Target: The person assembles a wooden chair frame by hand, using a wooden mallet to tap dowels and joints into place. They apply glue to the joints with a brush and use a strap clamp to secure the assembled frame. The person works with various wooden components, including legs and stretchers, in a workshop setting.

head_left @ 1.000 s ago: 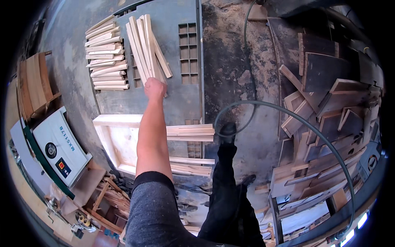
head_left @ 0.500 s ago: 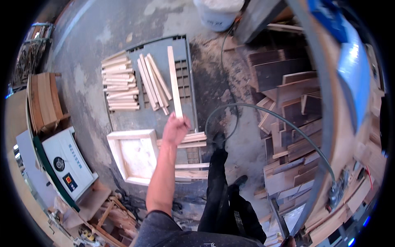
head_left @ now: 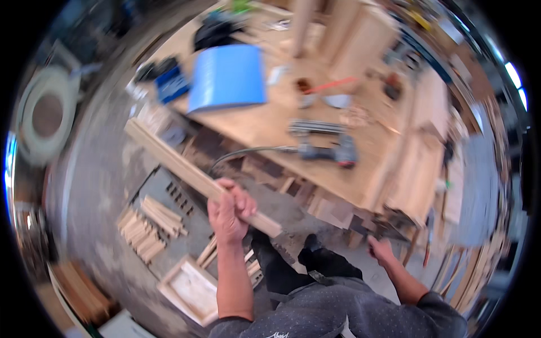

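My left hand [head_left: 230,213] is closed around a long pale wooden strip [head_left: 169,160], its fingers wrapped over the wood. The strip slants from the upper left down to the right, raised above the floor beside the workbench [head_left: 248,127]. My right hand [head_left: 381,250] is low at the bench's near right edge, by a dark piece below the bench top. Blur hides how its fingers sit and whether they touch anything. On the bench top lies a nail gun [head_left: 324,143] with a hose [head_left: 242,152] running off its left end.
A grey pallet [head_left: 189,239] on the floor at left carries stacked wooden strips [head_left: 141,234] and a shallow wooden frame [head_left: 174,279]. A blue curved sheet [head_left: 228,79] covers the bench's far left corner. Wood offcuts [head_left: 332,208] lie under the bench.
My view has swung right, from the pallet to the workbench. The strip in my left hand has tipped from nearly upright to a slant. My right hand now shows more fully.
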Tool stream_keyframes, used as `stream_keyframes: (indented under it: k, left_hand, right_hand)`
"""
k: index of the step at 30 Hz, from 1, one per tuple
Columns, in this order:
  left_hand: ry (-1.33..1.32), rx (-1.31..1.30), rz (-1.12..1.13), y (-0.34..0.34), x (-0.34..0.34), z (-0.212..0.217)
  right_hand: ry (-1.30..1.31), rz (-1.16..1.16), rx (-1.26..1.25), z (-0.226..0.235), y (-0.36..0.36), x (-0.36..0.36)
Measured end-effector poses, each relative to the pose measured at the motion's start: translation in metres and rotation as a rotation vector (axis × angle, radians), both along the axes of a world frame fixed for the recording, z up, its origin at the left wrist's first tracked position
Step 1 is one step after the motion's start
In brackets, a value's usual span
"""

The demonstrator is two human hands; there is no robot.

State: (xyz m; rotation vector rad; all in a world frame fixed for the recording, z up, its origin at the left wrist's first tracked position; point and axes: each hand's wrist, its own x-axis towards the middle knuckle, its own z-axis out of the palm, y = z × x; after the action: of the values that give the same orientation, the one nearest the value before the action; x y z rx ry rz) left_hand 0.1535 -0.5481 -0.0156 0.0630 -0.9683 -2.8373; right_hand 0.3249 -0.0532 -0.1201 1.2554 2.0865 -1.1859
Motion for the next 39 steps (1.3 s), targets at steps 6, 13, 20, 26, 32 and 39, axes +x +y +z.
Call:
stream_keyframes:
  k: [6,13,20,26,32,39]
  left_hand:
    - [-0.239,-0.372,-0.344,0.162,0.042,0.063]
    - [-0.321,-0.79,-0.556,0.265,0.037,0.084]
    - [-0.331,-1.07,-0.529,0.291,-0.013,0.081]
    - [-0.319,-0.979,-0.473,0.257,-0.046,0.049]
    - [-0.342,-0.764,-0.206,0.189,-0.075,0.016]
    - [-0.42,-0.628,-0.009,0.138,-0.115,-0.009]
  right_hand:
    - [-0.005,0.496,-0.155,0.09,0.023,0.012]
    - [0.373,0.41,-0.384,0.195,0.035,-0.026]
    - [0.535,0.424,-0.381,0.224,0.033,-0.145]
    - [0.49,0.415,-0.358,0.189,0.006,-0.292]
    - [0.601,0.433,-0.366,0.111,-0.097,-0.423]
    - [0.623,0.479,-0.465,0.068,-0.166,-0.513]
